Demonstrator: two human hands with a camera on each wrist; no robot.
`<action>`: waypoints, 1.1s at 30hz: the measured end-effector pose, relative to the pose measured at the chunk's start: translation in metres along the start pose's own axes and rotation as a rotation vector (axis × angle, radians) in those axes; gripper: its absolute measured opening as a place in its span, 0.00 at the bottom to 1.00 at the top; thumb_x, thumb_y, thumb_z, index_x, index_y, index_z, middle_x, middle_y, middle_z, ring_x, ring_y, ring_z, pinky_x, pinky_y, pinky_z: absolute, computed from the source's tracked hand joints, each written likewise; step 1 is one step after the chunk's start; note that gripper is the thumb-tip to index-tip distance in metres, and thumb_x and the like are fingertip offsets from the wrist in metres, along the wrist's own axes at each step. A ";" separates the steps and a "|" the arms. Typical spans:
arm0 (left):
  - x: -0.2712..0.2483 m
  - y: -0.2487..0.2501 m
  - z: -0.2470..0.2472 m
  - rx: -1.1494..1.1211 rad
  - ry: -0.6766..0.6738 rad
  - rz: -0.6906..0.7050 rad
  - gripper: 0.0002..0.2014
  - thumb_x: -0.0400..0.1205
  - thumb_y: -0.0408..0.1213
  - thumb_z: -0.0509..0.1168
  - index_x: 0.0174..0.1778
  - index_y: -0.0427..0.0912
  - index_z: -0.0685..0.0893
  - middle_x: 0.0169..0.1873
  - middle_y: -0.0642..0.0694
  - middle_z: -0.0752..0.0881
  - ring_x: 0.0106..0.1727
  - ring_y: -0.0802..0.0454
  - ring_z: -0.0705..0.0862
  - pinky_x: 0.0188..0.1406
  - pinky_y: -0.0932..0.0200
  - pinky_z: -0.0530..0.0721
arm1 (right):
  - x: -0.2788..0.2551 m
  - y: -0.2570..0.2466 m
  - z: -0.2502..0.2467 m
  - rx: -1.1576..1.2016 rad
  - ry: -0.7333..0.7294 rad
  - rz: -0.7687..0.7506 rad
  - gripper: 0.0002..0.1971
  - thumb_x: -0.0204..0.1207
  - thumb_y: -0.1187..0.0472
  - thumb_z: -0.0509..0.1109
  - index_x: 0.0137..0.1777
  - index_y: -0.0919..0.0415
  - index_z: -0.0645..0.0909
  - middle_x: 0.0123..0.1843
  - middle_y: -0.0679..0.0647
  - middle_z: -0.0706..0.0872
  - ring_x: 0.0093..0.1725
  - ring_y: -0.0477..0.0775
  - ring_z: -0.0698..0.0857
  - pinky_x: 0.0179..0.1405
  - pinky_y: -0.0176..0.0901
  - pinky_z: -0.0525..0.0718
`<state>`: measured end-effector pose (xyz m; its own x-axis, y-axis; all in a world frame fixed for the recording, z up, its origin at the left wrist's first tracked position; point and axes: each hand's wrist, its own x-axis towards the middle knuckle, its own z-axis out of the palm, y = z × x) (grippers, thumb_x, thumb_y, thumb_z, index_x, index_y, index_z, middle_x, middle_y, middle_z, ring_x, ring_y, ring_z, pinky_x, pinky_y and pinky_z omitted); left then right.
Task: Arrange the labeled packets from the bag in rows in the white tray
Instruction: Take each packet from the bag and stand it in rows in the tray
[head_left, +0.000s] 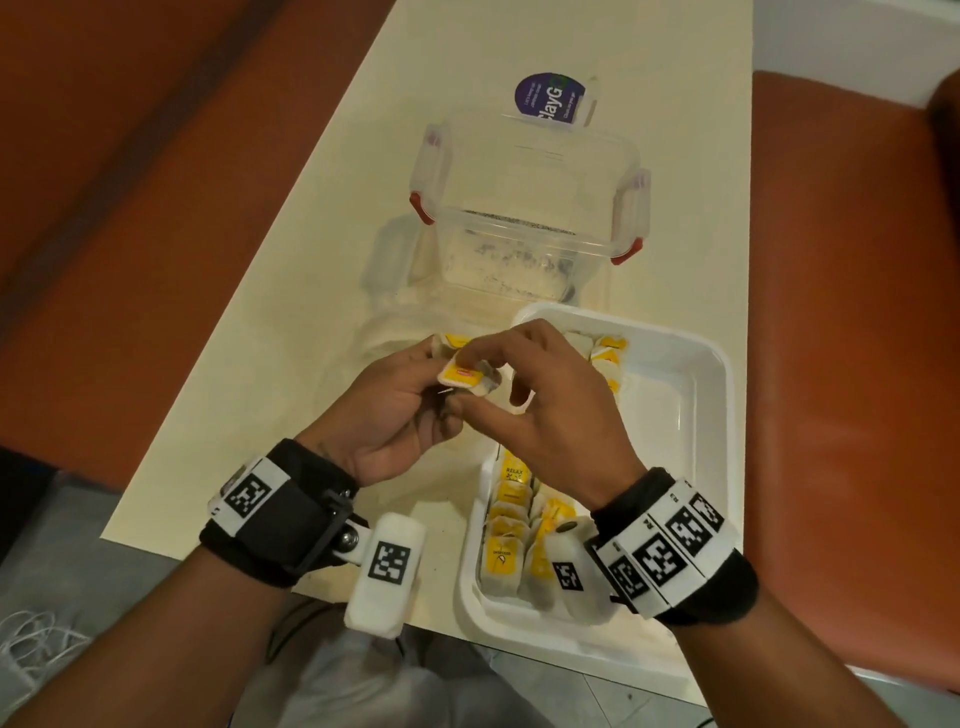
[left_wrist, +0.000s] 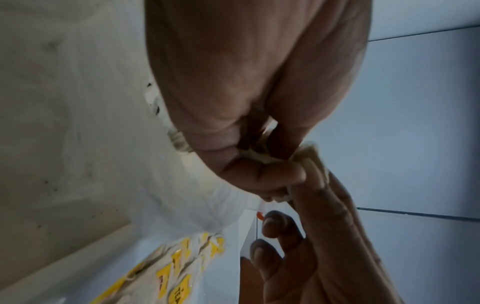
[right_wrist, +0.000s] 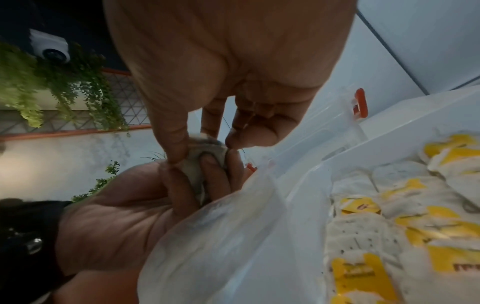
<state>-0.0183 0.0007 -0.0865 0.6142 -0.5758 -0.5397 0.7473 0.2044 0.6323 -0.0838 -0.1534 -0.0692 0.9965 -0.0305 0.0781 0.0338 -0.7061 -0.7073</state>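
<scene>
Both hands meeting above the worktop's (head_left: 291, 332) middle, just at 9 o'clock of the white tray's (head_left: 696, 395) far corner. Left hand (head_left: 400, 415) curled in a grip round a small stack of tea bags (head_left: 465, 378), yellow tag up, fingers underneath and thumb along the side. Right hand (head_left: 540, 410) pinching the same stack from above with thumb and forefinger, remaining fingers loosely spread over the tray edge. From the right wrist view, thumb (right_wrist: 168, 131) and fingertip closed on a greyish paper pouch, left fingers (right_wrist: 182, 189) pressed against it from below. Directly beneath the hands, a clear plastic bag (head_left: 395, 332) lying crumpled on the worktop, one more yellow-tagged packet (head_left: 457, 341) showing at its mouth. Inside the tray, yellow-tagged packets in a row (head_left: 511, 525) along the left wall at 6 o'clock, overlapping like tiles, and another few (head_left: 608, 358) at the far left corner near 12 o'clock; right half of the tray floor bare white. Beyond the bag, at 12 o'clock, a clear lidded storage box (head_left: 530, 208) with red clips, and past it a purple round-labelled pack (head_left: 550, 98). Orange seating (head_left: 852, 312) flanking the worktop on either side.
</scene>
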 end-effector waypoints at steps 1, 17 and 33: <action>0.000 -0.001 0.003 0.017 0.003 -0.001 0.07 0.80 0.34 0.65 0.53 0.40 0.83 0.40 0.44 0.88 0.28 0.59 0.81 0.23 0.69 0.79 | 0.000 0.001 -0.001 0.016 0.030 0.009 0.12 0.75 0.42 0.73 0.57 0.41 0.85 0.49 0.39 0.80 0.38 0.42 0.82 0.35 0.41 0.80; 0.000 -0.002 0.015 -0.171 -0.145 -0.143 0.15 0.76 0.53 0.63 0.44 0.45 0.87 0.48 0.40 0.84 0.38 0.49 0.80 0.22 0.64 0.80 | -0.009 0.007 -0.040 0.660 -0.016 0.140 0.13 0.81 0.73 0.62 0.47 0.59 0.86 0.35 0.43 0.85 0.31 0.45 0.77 0.33 0.37 0.73; -0.009 -0.015 0.046 0.266 -0.205 -0.026 0.13 0.77 0.39 0.76 0.55 0.40 0.86 0.46 0.34 0.79 0.22 0.61 0.70 0.14 0.70 0.64 | -0.013 0.016 -0.065 0.752 -0.117 0.211 0.17 0.71 0.70 0.58 0.42 0.52 0.87 0.37 0.66 0.77 0.31 0.55 0.69 0.29 0.43 0.70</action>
<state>-0.0468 -0.0335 -0.0661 0.5120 -0.7306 -0.4517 0.6529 -0.0108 0.7574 -0.1014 -0.2103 -0.0361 0.9878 -0.0063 -0.1556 -0.1557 -0.0246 -0.9875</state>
